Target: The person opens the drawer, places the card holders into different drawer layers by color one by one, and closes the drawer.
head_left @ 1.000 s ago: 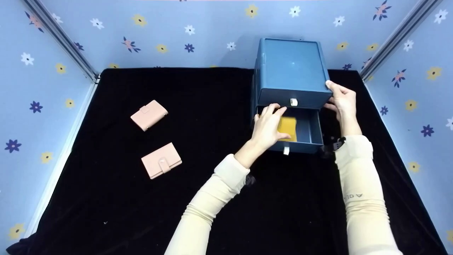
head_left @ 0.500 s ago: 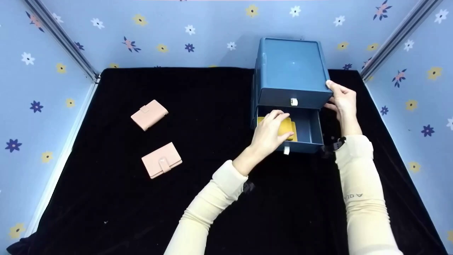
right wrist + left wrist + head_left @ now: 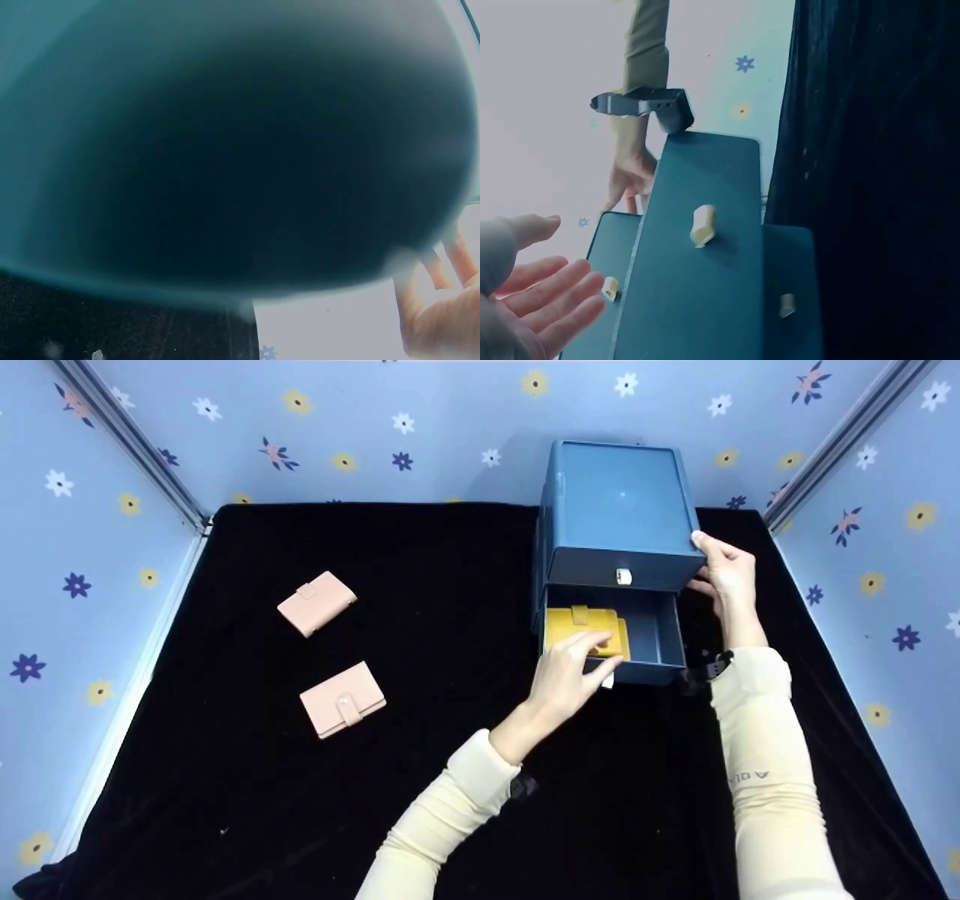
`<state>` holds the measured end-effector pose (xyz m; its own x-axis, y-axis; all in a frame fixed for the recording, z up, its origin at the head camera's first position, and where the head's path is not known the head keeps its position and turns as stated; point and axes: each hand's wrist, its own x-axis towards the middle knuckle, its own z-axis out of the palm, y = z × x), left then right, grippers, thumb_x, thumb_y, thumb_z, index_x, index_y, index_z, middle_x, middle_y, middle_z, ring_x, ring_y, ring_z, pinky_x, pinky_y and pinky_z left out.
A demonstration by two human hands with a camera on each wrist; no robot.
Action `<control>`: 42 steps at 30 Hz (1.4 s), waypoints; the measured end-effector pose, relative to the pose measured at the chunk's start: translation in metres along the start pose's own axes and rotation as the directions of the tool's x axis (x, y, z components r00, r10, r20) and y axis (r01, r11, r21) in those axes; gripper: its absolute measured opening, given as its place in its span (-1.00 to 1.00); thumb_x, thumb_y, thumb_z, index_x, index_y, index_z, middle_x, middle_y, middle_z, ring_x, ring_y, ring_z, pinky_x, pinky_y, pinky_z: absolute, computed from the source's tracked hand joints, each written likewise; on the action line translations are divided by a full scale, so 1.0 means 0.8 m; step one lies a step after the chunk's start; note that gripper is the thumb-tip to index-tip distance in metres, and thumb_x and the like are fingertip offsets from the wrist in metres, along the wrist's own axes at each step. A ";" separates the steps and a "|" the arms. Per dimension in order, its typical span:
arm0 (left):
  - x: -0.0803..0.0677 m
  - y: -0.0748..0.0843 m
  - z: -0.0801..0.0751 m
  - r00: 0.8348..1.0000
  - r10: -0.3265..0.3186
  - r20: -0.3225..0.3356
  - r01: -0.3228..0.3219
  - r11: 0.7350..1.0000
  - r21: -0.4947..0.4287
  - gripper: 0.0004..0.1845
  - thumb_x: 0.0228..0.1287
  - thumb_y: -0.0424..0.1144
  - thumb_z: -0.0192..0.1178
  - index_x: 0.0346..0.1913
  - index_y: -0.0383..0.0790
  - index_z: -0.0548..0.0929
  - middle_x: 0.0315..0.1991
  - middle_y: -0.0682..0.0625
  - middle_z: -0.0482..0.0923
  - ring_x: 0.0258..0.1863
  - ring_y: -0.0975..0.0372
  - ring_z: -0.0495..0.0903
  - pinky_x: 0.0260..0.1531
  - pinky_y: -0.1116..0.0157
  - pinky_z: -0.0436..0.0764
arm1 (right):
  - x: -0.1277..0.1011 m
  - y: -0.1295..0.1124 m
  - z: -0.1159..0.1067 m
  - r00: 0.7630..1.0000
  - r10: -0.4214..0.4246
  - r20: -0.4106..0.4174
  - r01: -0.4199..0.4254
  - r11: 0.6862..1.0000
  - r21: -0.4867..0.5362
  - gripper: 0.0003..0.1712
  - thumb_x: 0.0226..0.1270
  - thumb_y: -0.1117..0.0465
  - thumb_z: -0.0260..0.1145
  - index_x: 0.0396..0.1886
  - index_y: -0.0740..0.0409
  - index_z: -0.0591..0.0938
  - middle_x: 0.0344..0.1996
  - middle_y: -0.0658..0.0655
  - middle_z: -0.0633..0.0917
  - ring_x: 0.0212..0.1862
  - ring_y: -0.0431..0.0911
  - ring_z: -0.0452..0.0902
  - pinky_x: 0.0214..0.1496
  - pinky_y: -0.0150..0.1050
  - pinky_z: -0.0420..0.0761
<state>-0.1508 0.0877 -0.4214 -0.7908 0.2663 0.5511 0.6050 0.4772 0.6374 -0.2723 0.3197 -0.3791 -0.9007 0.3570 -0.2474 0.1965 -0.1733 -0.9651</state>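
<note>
- Cabinet: 1 blue plastic unit with a flat, raised-edge top (image 3: 626, 499); 3 drawer fronts show in the left wrist view.
- Upper drawer: dark blue front (image 3: 581, 567), closed, with a small white knob (image 3: 623, 577).
- Middle drawer: deep blue plastic box (image 3: 652, 671), pulled out.
- Bottom drawer: blue front (image 3: 793, 270), seen from my left wrist, set back behind the middle 1.
- Yellow cases: 2 flat, rectangular, leather-look pieces in the middle drawer, on its left side; the upper case (image 3: 570, 620), with a strap tab, overlaps the lower case (image 3: 625, 643).
- Pink wallets: 2 pale, leather-look, strapped pieces on the black cloth (image 3: 225, 780), well left of the cabinet; 1 farther (image 3: 316, 604), 1 nearer (image 3: 343, 701).
- My left hand (image 3: 562, 679): at the drawer's front rim, thumb apart from the fingers, gripping nothing; contact with the cases I cannot tell.
- My right hand (image 3: 731, 581): thumb on the cabinet's front right corner, fingers spread along its side, pinching nothing that I can make out.
- Handling, my judgement: brace the cabinet lightly on the right so it cannot twist; lift left fingertips straight off the rim, lest they drag the upper case; leave the cases flat, below the rim.
</note>
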 end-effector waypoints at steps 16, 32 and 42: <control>-0.040 -0.020 0.036 0.995 -0.103 -0.008 0.102 0.988 -0.117 -0.79 0.11 -0.13 0.21 -0.38 -0.24 0.64 -0.51 0.11 0.60 -0.55 0.43 0.53 -0.49 0.59 0.46 | 0.013 0.007 -0.006 1.000 -0.010 0.007 0.010 1.000 0.008 -0.53 -0.13 0.08 0.46 -0.16 0.16 0.65 -0.36 0.06 0.61 -0.42 -0.12 0.62 -0.48 -0.28 0.59; -0.053 -0.037 0.067 0.965 -0.255 0.057 0.258 0.964 -0.056 -0.69 0.14 0.01 0.14 -0.47 -0.18 0.65 -0.58 0.13 0.59 -0.61 0.50 0.48 -0.55 0.59 0.43 | -0.001 0.001 0.000 1.000 -0.013 -0.001 0.013 1.000 0.014 -0.44 -0.14 0.08 0.46 -0.08 0.21 0.60 -0.45 0.05 0.61 -0.47 -0.15 0.61 -0.50 -0.31 0.59; -0.052 -0.038 0.076 0.956 -0.290 0.043 0.293 0.949 -0.113 -0.80 0.13 -0.14 0.18 -0.45 -0.22 0.65 -0.59 0.10 0.60 -0.59 0.47 0.52 -0.52 0.57 0.45 | 0.001 0.000 0.001 1.000 -0.003 0.000 0.003 1.000 0.006 -0.42 -0.14 0.07 0.46 -0.06 0.21 0.59 -0.47 0.05 0.64 -0.46 -0.15 0.61 -0.49 -0.30 0.59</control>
<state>-0.1423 0.1132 -0.4967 -0.9354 0.1524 0.3191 0.3534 0.4367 0.8273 -0.2729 0.3195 -0.3792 -0.9014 0.3573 -0.2447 0.1918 -0.1774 -0.9653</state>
